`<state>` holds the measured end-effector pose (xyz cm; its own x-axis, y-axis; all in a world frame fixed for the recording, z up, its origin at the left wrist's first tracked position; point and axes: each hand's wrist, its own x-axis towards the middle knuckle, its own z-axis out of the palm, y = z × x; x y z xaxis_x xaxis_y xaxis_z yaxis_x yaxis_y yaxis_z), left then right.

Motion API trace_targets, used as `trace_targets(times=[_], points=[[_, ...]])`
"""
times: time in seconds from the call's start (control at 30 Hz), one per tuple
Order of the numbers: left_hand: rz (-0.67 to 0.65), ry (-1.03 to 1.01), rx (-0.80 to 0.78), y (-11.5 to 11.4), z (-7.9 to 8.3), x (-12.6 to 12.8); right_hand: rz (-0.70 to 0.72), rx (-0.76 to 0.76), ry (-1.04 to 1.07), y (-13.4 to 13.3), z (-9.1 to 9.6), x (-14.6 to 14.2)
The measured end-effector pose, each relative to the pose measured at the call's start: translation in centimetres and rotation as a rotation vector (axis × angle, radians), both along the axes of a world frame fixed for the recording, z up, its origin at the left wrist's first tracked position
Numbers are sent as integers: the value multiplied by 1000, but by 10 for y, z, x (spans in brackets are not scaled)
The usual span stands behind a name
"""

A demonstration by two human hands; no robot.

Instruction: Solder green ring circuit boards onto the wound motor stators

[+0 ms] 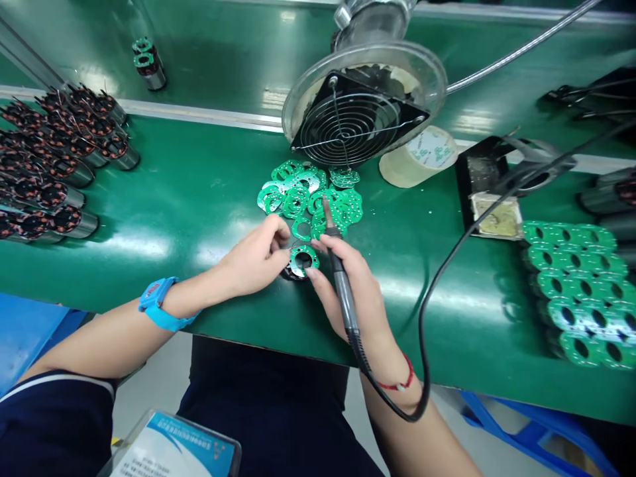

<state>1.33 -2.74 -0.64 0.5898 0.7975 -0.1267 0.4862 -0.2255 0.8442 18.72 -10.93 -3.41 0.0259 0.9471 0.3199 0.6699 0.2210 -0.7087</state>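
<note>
A ring-shaped green circuit board (312,260) sits on a dark motor stator (293,273) near the table's front edge, between my hands. My left hand (261,255) is closed at the board's left side, thumb and curled fingers close together; what they pinch is hidden. In my right hand (355,285) is a soldering iron (342,288), its tip pointing up and away from me over the loose boards. My right thumb and a fingertip also rest at the right edge of the board on the stator. Just beyond lies a heap of loose ring-shaped circuit boards (293,185).
A fume fan (348,126) hangs over the heap. Wire-ended stators (64,165) crowd the left; two board-topped ones (149,66) stand behind. On the right are a tape roll (420,159), an iron stand (489,185) and rows of board-topped stators (581,291). The iron's cable (424,324) loops beside my right forearm.
</note>
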Motion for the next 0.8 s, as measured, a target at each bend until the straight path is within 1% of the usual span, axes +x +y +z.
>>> trace_targets(times=[0.03,0.1,0.13,0.17,0.3,0.43,0.5,0.63,0.7,0.8], points=[[-54,-5,18,-1,-1,-2,-6,1,3,0,0,-1],[-167,47,100,-4,-3,-3,-13,23,-4,0,1,-2],[-196,92,148,-6,-5,-3,-13,40,-18,0,1,-3],[-197,131,191,-9,-7,-2,-14,58,-41,0,1,-3],[-137,177,306,-17,-18,6,-81,76,-117,-1,3,-7],[-86,145,361,-20,-26,13,-189,63,-83,-2,5,-12],[-40,97,346,-21,-28,15,-223,70,-72,-3,6,-14],[34,41,229,-20,-29,15,-249,100,-58,-5,5,-20],[34,35,219,-19,-29,14,-263,143,-52,-7,2,-24],[-7,-12,255,-16,-29,14,-286,217,-99,-8,-3,-29]])
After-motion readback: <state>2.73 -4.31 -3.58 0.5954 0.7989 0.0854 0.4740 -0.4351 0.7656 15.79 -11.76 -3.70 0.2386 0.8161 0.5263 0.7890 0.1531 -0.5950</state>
